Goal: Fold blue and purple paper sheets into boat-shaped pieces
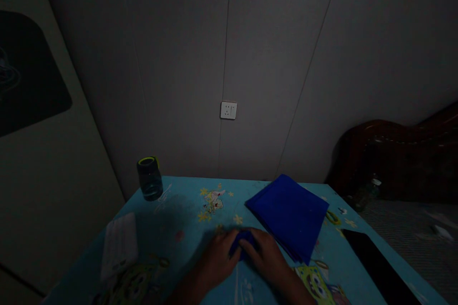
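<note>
Near the front middle of the table, a small dark blue bundle (244, 237) sits between my two hands. It looks folded or crumpled; whether it is paper or cloth I cannot tell. My left hand (221, 253) grips its left side with bent fingers. Closed on its right side is my right hand (266, 252), the thumb lying across the front. Much of the bundle is hidden by the fingers. Just beyond my right hand lies a larger folded blue sheet (288, 214), flat and turned cornerwise, of the same colour.
A dark cup with a yellow-green rim (150, 181) stands at the table's back left. A white flat object (119, 243) lies at the left, a long black object (379, 267) at the right. The light blue patterned tabletop (186, 200) meets a grey wall with a socket (228, 110).
</note>
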Demonstrator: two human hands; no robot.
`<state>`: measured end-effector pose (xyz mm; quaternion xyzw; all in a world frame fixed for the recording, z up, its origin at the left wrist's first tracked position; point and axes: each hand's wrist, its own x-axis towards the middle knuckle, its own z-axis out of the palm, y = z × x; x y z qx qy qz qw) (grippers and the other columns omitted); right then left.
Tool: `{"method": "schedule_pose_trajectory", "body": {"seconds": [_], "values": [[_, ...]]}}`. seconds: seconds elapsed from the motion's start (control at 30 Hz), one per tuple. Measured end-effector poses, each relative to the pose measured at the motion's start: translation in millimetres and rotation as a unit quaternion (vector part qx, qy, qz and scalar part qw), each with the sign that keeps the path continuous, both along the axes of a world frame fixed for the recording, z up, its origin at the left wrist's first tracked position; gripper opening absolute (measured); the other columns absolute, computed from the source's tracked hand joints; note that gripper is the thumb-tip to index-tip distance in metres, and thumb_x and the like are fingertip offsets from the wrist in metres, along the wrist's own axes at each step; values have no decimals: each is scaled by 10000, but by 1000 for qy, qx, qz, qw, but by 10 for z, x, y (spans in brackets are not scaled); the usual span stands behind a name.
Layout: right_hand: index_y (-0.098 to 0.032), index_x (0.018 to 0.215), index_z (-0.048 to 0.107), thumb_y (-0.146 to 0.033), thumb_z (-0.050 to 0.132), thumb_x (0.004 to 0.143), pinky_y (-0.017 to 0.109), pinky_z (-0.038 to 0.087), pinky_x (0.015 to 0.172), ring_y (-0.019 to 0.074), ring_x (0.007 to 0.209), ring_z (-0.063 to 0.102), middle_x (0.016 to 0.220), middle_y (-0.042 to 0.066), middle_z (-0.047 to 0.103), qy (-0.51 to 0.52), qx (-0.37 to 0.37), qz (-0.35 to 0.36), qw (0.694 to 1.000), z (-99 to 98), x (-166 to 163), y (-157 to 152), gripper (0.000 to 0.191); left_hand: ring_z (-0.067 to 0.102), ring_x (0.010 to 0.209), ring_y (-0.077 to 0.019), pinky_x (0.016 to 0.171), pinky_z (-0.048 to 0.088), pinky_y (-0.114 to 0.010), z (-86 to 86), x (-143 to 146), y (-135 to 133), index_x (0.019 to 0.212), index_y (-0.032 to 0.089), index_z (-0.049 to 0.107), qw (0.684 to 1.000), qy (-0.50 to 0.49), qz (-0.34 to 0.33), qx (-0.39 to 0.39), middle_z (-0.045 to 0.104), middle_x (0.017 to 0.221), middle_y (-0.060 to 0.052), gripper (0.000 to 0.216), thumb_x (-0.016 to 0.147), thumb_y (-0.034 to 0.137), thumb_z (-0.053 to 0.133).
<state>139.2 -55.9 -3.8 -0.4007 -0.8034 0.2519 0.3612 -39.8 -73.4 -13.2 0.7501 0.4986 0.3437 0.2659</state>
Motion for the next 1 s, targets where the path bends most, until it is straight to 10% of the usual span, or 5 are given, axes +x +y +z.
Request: {"method": "schedule_pose_trajectory", "body": {"seconds": [0.3, 0.5, 0.7, 0.83, 1.0], "values": [[-147, 699, 674, -545, 519, 915, 249, 394, 552, 155, 586, 534, 615, 17, 620, 129, -74, -101, 984, 86, 91, 74, 479, 618, 1171, -296, 1017, 477, -416, -76, 46, 41, 1280, 132, 595, 985, -124, 115, -31, 675, 1243, -167, 529, 847, 425, 514], [-153, 839, 638, -534, 563, 883, 235, 403, 595, 143, 648, 523, 710, -8, 590, 109, -78, 36, 990, 164, 48, -3, 390, 591, 1203, -320, 1060, 429, -455, -63, 78, 54, 1272, 73, 580, 990, -105, 74, -58, 647, 1266, -219, 597, 818, 457, 518], [-172, 613, 550, -403, 569, 884, 225, 338, 530, 102, 524, 446, 546, -60, 468, 103, -39, -83, 990, 171, 25, -7, 357, 440, 1369, -312, 1143, 332, -414, -143, 101, 29, 1349, 76, 465, 973, -168, 104, -121, 490, 1450, -234, 710, 803, 526, 525], [-176, 733, 623, -451, 574, 886, 266, 445, 633, 169, 651, 587, 665, -3, 639, 243, -28, -181, 953, 184, 69, 33, 318, 462, 1348, -326, 1069, 429, -429, -72, 67, 43, 1260, 170, 501, 945, -255, 143, -149, 522, 1426, -182, 595, 809, 557, 530], [-202, 877, 590, -564, 622, 849, 341, 530, 738, 242, 822, 687, 878, 80, 749, 457, -71, -208, 862, 234, 103, 109, 365, 685, 1004, -256, 848, 558, -381, 66, 57, 78, 1058, 215, 556, 901, -404, 32, -154, 707, 1058, -85, 354, 850, 501, 570]]}}
